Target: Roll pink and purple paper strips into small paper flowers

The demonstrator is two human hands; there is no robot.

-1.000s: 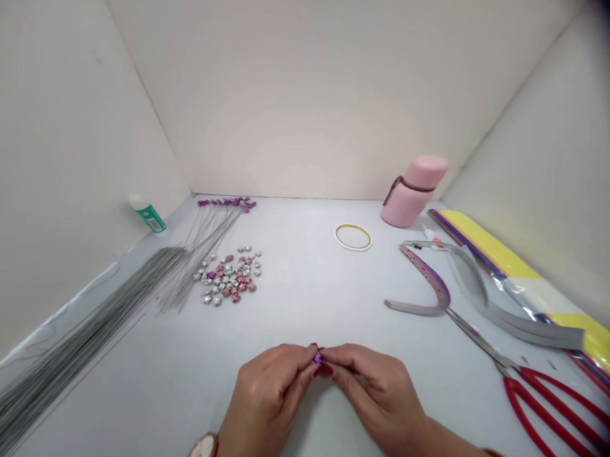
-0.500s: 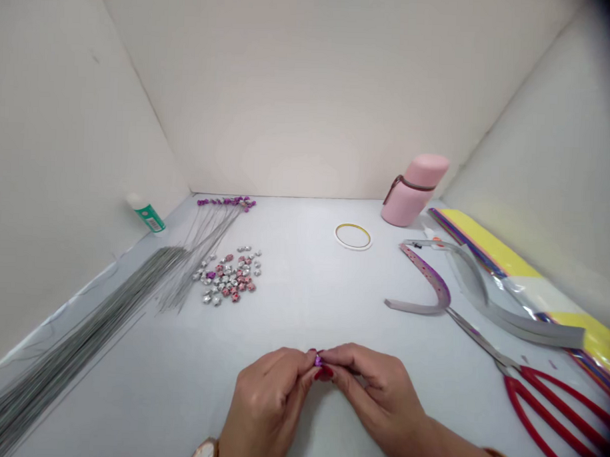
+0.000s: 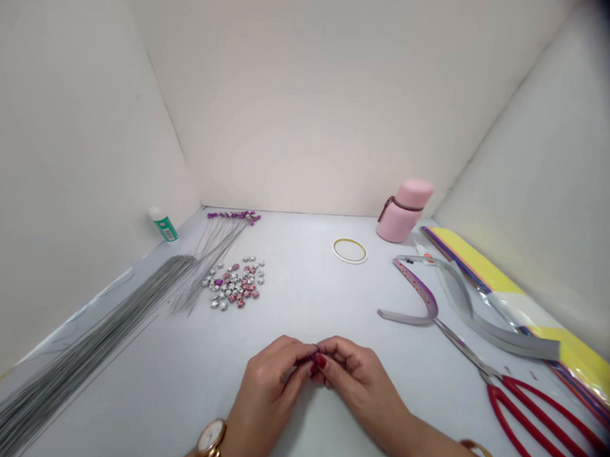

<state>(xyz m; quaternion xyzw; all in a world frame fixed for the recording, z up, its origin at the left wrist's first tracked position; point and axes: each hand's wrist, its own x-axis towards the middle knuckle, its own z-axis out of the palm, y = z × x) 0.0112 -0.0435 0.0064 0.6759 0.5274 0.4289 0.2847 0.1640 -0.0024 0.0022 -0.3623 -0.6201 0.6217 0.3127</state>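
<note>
My left hand (image 3: 274,387) and my right hand (image 3: 359,390) meet above the table at the bottom middle. Their thumbs and fingertips pinch a small purple piece (image 3: 311,356) between them, mostly hidden by the fingers. To the left of the hands lies a pile of small silver and pink folded stars (image 3: 237,289), with a purple one among them. Behind the pile, thin wires with purple stars (image 3: 235,216) on their ends lie near the back wall.
A bundle of grey wires (image 3: 106,335) and a glue stick (image 3: 164,225) are at left. Behind stand a tape ring (image 3: 350,259) and a pink bottle (image 3: 403,212). Curled strips (image 3: 511,337), red-handled scissors (image 3: 497,380) and yellow packets (image 3: 513,279) lie at right.
The view has shifted a little. My fingers have closed more over the purple piece, and my right thumb has moved up onto it.
</note>
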